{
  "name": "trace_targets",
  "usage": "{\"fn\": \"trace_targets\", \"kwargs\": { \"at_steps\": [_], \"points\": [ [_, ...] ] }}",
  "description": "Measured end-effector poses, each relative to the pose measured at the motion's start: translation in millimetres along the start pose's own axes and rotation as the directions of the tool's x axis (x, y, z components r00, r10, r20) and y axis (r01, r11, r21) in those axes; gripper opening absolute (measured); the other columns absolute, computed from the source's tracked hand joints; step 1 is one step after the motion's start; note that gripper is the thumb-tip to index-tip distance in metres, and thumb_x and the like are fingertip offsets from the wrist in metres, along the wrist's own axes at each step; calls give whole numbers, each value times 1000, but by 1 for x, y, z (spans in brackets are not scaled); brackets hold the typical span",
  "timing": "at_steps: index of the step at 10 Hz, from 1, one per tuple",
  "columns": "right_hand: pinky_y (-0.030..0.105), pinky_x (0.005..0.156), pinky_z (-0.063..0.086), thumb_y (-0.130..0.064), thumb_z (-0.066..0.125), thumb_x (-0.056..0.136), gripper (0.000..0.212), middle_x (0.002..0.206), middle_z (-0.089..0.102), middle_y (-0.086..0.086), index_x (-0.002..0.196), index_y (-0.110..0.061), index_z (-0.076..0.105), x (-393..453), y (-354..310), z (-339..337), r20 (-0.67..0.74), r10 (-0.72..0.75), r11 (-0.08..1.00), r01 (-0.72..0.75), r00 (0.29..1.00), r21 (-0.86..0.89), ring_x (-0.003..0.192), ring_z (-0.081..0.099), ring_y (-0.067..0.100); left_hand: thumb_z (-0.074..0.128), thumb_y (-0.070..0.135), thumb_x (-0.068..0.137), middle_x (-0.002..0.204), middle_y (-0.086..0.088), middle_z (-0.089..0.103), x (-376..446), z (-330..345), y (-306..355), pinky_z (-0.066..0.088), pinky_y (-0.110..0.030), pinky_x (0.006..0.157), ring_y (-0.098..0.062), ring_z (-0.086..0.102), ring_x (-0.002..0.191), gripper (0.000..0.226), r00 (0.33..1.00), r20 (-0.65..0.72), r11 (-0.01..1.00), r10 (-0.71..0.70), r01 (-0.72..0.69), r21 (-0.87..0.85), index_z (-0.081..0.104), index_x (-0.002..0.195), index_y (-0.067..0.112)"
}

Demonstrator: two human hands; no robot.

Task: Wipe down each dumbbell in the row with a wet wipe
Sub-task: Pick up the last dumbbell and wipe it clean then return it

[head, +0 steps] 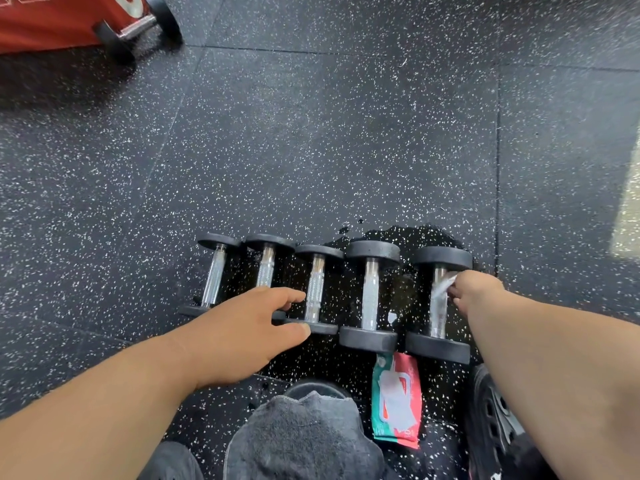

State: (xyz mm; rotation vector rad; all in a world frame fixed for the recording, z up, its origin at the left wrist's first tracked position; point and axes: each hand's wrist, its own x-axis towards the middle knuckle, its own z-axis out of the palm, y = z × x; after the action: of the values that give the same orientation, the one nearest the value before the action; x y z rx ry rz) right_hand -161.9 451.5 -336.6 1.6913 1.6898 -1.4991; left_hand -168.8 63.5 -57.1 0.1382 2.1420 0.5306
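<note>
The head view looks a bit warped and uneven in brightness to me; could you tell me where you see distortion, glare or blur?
Head view: wide-angle bending curves the floor seams toward the edges; a bright light patch washes out the right edge; the wet floor behind the dumbbells looks darker; the wipe pack label is blurred.

The floor [311,133] is matt black rubber flecked with white, glossy where a wet patch [412,237] lies behind the right dumbbells. The dumbbells [370,296] have dull black rubbery heads and bright metal handles, knurled and rough at the middle. The wipe [441,289] on the rightmost handle looks thin, pale and limp. The wipe pack [396,403] is shiny plastic film. Near it lies a towel [304,441] of grey looped cloth. Far left, a red cover [52,19] looks smooth.
</note>
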Motion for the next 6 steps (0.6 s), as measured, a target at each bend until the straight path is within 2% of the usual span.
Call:
{"fn": "trace_targets", "kwargs": {
  "at_steps": [1, 2, 3, 4, 5, 6],
  "points": [
    [36, 76, 60, -14, 70, 97, 37, 129, 70, 15, 131, 0, 65, 7, 4, 4, 25, -6, 999, 8, 1000, -53, 111, 70, 33, 59, 58, 103, 145, 24, 41, 0, 0, 1, 50, -11, 63, 4, 69, 69, 64, 1000, 17, 1000, -1, 0, 17, 36, 161, 47],
    [40, 82, 57, -24, 90, 83, 38, 86, 72, 18, 101, 2, 68, -2, 1, 3, -57, -18, 994, 11, 998, -113, 70, 64, 26, 59, 58, 103, 150, 23, 43, 2, -1, 0, 48, -11, 68, 3, 68, 83, 64, 1000, 22, 1000, -10, 10, 26, 35, 161, 49],
    [40, 75, 52, -36, 88, 87, 54, 75, 64, 12, 119, 3, 69, -11, -4, 1, -61, -78, 965, 60, 995, -255, 60, 54, 26, 59, 60, 102, 158, 24, 43, 4, 0, -2, 51, -15, 90, 1, 68, 108, 63, 1000, 25, 1000, 3, -3, 9, 36, 160, 52],
    [39, 81, 53, -36, 78, 93, 51, 91, 62, 8, 131, -3, 68, -10, -2, 6, 3, -83, 962, 81, 997, -261, 73, 56, 25, 58, 62, 101, 160, 25, 42, 7, 1, -3, 43, -10, 87, 9, 60, 111, 64, 999, 32, 1000, 8, -8, 17, 35, 160, 52],
    [37, 79, 50, -39, 74, 96, 49, 109, 68, 13, 131, -5, 69, -16, -1, 17, 34, -105, 950, 110, 994, -293, 88, 59, 27, 57, 64, 101, 159, 26, 41, 6, 0, -5, 52, -18, 91, 2, 66, 113, 63, 999, 35, 1000, -6, 5, 12, 35, 159, 55],
    [39, 88, 53, -37, 69, 100, 45, 132, 70, 16, 132, -6, 70, -24, -6, 29, 34, -104, 925, 109, 994, -364, 111, 69, 33, 57, 62, 101, 159, 25, 42, 6, -1, -4, 59, -30, 97, -9, 70, 117, 61, 999, 50, 1000, -22, 21, 22, 35, 158, 56]
  ]
}}
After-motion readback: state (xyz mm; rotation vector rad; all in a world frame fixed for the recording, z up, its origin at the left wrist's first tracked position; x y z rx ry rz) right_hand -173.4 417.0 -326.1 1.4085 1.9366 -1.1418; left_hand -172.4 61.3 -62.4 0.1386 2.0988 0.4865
